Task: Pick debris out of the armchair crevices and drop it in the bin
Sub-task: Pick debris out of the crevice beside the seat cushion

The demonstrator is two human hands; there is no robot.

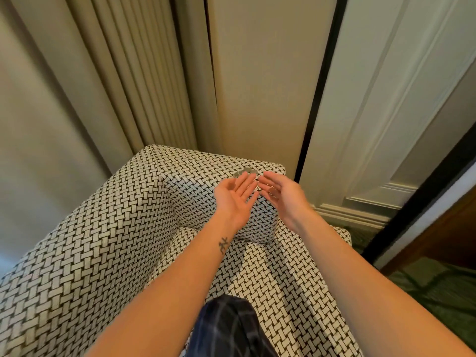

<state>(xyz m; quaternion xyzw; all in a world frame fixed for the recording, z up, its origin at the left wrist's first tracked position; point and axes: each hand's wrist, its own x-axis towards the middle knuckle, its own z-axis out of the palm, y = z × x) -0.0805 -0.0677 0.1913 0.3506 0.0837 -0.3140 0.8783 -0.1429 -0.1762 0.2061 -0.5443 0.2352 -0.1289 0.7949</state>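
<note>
The armchair (103,240) is covered in black-and-white woven-pattern fabric. Both my hands are raised over its right armrest (206,163), palms turned up and toward each other. My left hand (235,193) has straight, relaxed fingers. My right hand (279,190) is loosely cupped, its fingers slightly bent. A small grey crumpled bit of debris (246,172) shows just beyond my fingertips, on or over the armrest top; I cannot tell whether either hand touches it. No bin is in view.
Beige curtains (116,73) hang behind the chair. A cream panelled wall with a black strip (322,86) stands to the right. Green carpet (438,292) and a dark wooden edge lie at the right. My knee in dark checked cloth (231,328) rests on the seat.
</note>
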